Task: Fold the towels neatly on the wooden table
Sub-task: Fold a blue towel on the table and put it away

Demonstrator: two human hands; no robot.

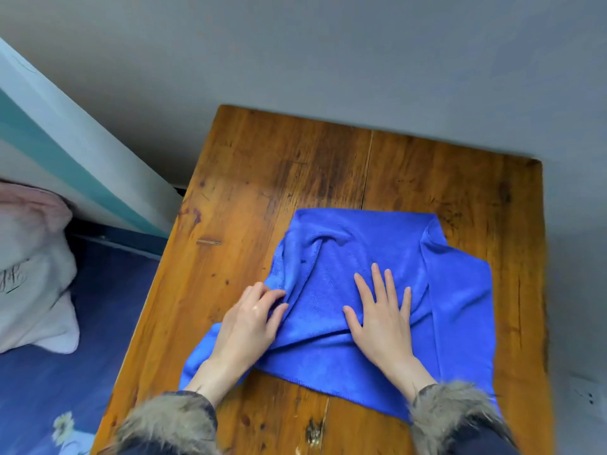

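Lying across the lower middle of the frame, a bright blue towel (377,257) of soft, napped microfibre covers the near part of a worn wooden table (295,165) whose orange-brown planks show dark stains, scratches and a seam running down the centre. The cloth is partly folded and rumpled: its far edge is straight, a raised ridge runs along its upper right, and soft creases gather toward its left side. The right hand (381,316) lies flat on the towel's middle with fingers straight and spread, pressing the fabric down. The left hand (253,316) sits at the towel's left edge, its fingers curled into a bunched fold of the cloth. Both wrists come out of fuzzy brown-grey fur cuffs (453,408) at the bottom of the frame. Bare wood stretches beyond the towel toward the table's far edge and along its left side; the towel's right edge comes near the table's right border. At the left of the frame a pale pink pillow (33,257) rests on dark blue bedding (82,356).
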